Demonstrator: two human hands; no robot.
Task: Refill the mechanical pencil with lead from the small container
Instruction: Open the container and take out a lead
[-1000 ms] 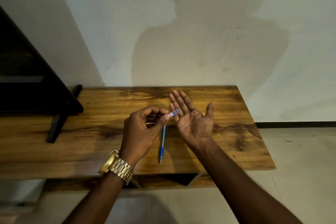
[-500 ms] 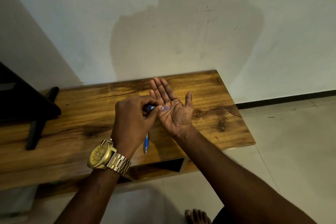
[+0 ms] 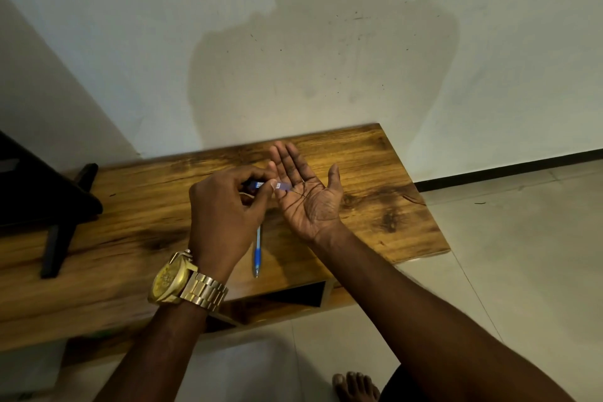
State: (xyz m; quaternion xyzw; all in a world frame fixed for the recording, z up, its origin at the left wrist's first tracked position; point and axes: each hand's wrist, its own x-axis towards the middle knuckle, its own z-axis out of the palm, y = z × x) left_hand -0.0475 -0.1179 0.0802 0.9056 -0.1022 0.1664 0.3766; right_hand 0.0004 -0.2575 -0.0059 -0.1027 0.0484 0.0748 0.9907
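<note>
1. Here, tipping lead into a waiting palm: left hand point(image 3: 225, 206) pinched shut around the small container point(image 3: 275, 186), nozzle end laid against the fingers of the right hand point(image 3: 308, 192), held open, flat and palm up, gripping nothing.
2. Already out, by the look of it: one thin dark lead point(image 3: 298, 193) lying across the right palm, just past the container's mouth.
3. Still untouched on the tabletop point(image 3: 368, 173): the blue pencil point(image 3: 257, 246), lying below and between the two hands, tip toward the near edge, part of its barrel hidden behind the left hand.
4. Best done gently: container tilted only slightly downhill and tapped lightly, not shaken, to let out one or two sticks and not the lot.
5. Worth keeping the right palm level and a little cupped, fingers together, so no lead rolls off toward the floor.
6. Worth holding both hands over the wood, so any stray stick lands within reach.
7. Likely next need: container righted and set down before pinching the lead, held near its middle with little pressure, since such thin sticks probably snap easily.
</note>
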